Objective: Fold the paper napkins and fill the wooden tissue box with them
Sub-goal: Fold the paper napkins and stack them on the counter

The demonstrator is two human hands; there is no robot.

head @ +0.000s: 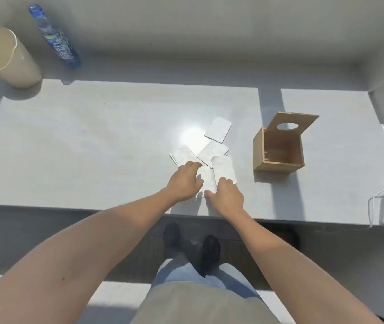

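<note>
My left hand point(185, 181) and right hand point(227, 195) press flat, fingers spread, on a napkin point(206, 181) near the table point(92, 141) edge. I think it's thin, soft, tears easily; pinch corners. The box point(278, 148) waits open, right.

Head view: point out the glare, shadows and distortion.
Head view: a bright glare spot washes out the table and one napkin just beyond the hands; hard-edged shadow bands cross the tabletop left of the wooden tissue box; wide-angle lens tilts the water bottle and stretches the forearms.
</note>
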